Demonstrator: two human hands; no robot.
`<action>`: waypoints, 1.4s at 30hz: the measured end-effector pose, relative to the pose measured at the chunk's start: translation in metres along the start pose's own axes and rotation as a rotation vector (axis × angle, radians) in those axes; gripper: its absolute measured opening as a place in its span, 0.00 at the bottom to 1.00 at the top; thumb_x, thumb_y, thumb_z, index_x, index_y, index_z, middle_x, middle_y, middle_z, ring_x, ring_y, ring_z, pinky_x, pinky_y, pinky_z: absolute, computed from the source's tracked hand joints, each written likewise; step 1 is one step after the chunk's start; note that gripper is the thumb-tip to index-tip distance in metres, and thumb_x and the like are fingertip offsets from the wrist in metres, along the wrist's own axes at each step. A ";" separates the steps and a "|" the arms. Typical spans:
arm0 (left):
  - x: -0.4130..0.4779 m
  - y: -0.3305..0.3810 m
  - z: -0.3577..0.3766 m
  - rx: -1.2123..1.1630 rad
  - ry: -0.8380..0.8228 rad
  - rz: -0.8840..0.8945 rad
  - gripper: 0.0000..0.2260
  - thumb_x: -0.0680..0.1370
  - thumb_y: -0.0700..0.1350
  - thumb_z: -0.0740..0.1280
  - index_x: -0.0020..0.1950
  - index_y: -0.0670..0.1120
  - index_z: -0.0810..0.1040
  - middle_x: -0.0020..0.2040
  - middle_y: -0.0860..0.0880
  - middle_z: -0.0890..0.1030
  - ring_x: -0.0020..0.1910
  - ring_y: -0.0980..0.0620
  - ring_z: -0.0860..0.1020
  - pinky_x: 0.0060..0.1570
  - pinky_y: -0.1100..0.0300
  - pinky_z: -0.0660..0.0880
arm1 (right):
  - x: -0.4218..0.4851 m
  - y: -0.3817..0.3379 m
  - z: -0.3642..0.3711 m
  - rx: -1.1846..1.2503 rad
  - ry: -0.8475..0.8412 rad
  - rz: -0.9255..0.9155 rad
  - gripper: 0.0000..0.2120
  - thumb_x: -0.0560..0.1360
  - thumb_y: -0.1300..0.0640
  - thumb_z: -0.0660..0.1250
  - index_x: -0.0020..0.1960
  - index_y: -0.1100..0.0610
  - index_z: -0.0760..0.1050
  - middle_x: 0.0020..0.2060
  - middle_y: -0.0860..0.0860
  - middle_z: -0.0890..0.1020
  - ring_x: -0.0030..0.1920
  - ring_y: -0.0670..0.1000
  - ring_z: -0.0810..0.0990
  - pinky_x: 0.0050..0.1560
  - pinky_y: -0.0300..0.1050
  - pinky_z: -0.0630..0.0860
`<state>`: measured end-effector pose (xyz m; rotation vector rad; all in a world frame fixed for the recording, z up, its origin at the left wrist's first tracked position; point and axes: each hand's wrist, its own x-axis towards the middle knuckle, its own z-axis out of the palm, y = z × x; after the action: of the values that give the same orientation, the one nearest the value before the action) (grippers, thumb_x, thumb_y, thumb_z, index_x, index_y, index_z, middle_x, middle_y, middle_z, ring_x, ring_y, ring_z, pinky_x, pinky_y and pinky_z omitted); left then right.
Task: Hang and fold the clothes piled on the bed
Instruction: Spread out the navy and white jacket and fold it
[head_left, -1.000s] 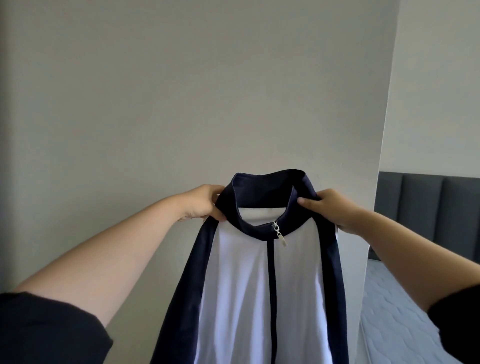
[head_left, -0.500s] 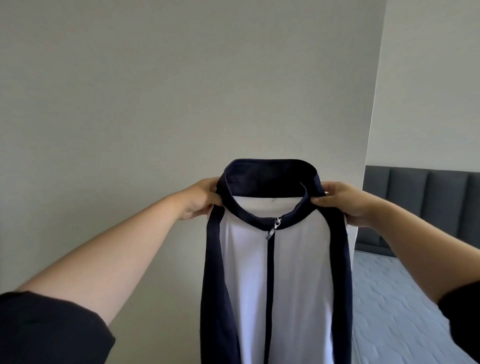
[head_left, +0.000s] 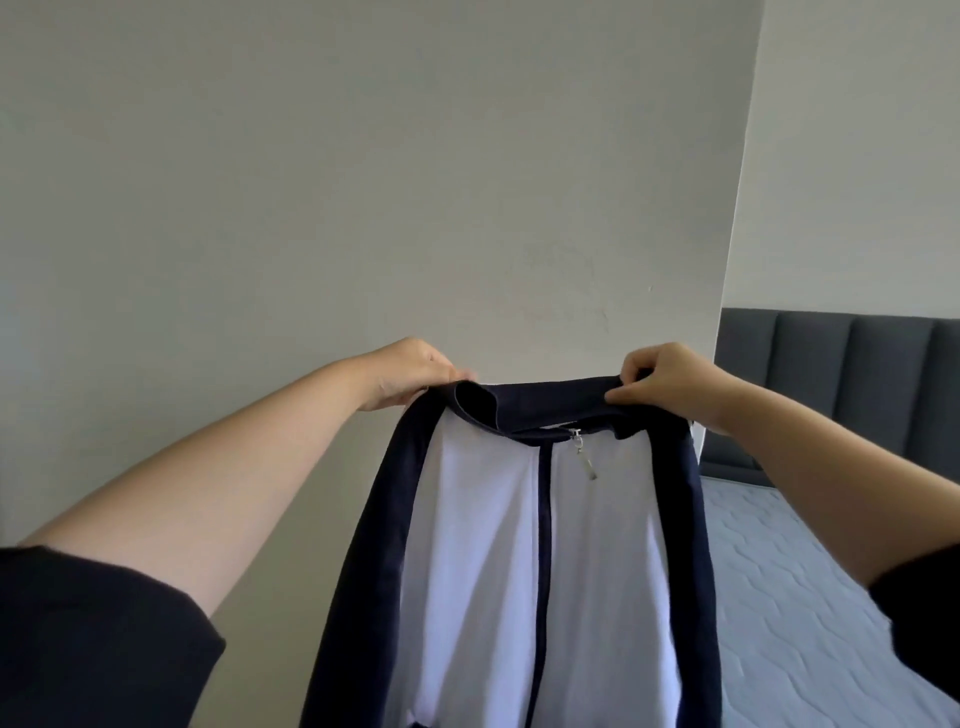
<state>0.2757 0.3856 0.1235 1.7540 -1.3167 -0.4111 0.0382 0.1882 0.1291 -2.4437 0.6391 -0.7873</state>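
From the head camera, the jacket (head_left: 488, 545) hung in the air in front of a plain pale wall (head_left: 363, 182). It was held up by its collar (head_left: 540, 402), with open room on either side. The wall's corner edge ran down just past the right hand (head_left: 670, 382).

The body was smooth white cloth with navy side bands, a folded navy collar and a small metal zipper pull (head_left: 584, 457). To the right lay a quilted grey mattress (head_left: 779, 597) below a dark padded headboard (head_left: 841, 374).

The right hand pinched the collar's right end between its thumb and curled fingers. The left hand (head_left: 415, 371) gripped the left end. Its fingers seemed curled behind the fabric and were mostly hidden. The jacket's hem was cut off by the lower frame edge.
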 end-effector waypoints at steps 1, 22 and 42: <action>0.003 0.000 0.004 0.142 0.004 0.031 0.11 0.75 0.37 0.68 0.33 0.46 0.78 0.29 0.52 0.78 0.29 0.55 0.73 0.28 0.69 0.69 | -0.001 0.000 0.001 -0.074 0.014 -0.039 0.13 0.68 0.60 0.75 0.34 0.55 0.71 0.29 0.49 0.72 0.29 0.46 0.67 0.26 0.31 0.63; 0.089 -0.014 0.076 0.469 0.168 0.056 0.13 0.75 0.45 0.69 0.35 0.53 0.67 0.36 0.56 0.72 0.37 0.51 0.73 0.30 0.64 0.63 | 0.034 0.062 0.010 -0.422 0.504 -0.161 0.10 0.76 0.59 0.65 0.44 0.58 0.63 0.30 0.52 0.73 0.29 0.58 0.67 0.29 0.47 0.60; 0.006 0.245 0.253 0.580 0.645 0.259 0.04 0.77 0.37 0.62 0.46 0.46 0.72 0.41 0.52 0.75 0.41 0.45 0.74 0.36 0.57 0.68 | -0.166 0.111 -0.236 -0.385 0.820 -0.023 0.08 0.80 0.56 0.59 0.48 0.61 0.68 0.31 0.54 0.72 0.33 0.59 0.71 0.30 0.47 0.62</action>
<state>-0.0465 0.2548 0.1785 1.8955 -1.2091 0.7008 -0.2615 0.1237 0.1667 -2.3855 1.1350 -1.8500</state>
